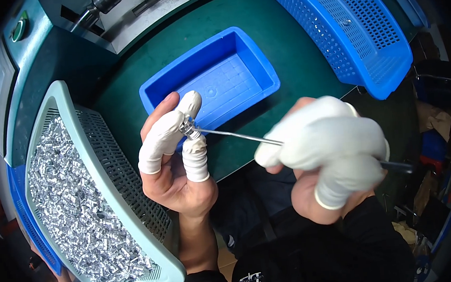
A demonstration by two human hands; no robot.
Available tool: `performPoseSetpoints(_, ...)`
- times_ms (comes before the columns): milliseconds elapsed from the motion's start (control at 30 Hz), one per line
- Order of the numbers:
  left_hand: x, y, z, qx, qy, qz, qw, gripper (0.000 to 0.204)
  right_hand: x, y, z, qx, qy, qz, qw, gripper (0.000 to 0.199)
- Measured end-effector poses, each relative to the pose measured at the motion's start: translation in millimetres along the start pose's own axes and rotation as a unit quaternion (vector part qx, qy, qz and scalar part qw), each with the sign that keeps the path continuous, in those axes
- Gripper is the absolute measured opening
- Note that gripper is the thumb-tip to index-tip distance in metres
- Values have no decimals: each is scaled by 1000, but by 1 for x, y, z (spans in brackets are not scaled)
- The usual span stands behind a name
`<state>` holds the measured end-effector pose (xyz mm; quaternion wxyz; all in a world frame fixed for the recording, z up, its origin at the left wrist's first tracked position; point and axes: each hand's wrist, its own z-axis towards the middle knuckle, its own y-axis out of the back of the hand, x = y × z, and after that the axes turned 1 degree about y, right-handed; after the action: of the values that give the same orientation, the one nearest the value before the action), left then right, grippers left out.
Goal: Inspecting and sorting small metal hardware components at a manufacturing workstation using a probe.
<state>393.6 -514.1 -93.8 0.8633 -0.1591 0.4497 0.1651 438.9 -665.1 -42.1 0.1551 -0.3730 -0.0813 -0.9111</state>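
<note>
My left hand (176,155), with white finger cots on thumb and two fingers, pinches a small shiny metal part (187,128) between its fingertips. My right hand (327,154), also in white finger cots, grips a thin metal rod tool (235,135) whose tip touches the small part; the tool's dark handle end sticks out to the right of the fist. Both hands hover over the front edge of a green table (293,56), just in front of an empty blue plastic tray (215,78).
A pale green perforated basket (126,164) at the left is filled with several small shiny metal parts (77,205). A blue perforated basket (354,30) holding a few parts lies at the back right. A grey machine (42,38) stands at the back left.
</note>
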Motion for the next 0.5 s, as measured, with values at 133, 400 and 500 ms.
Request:
performPoseSetpoints(133,-2,-2,1,-2,-8,4,1000,33,4,-1,-1,-1,9,-5,1000,48)
performPoseSetpoints(400,-7,0,4,14,-44,43,998,33,5,-3,2,9,45,-26,999,47)
performPoseSetpoints(500,-6,-2,3,16,-52,64,996,33,4,-1,2,13,55,-41,998,46)
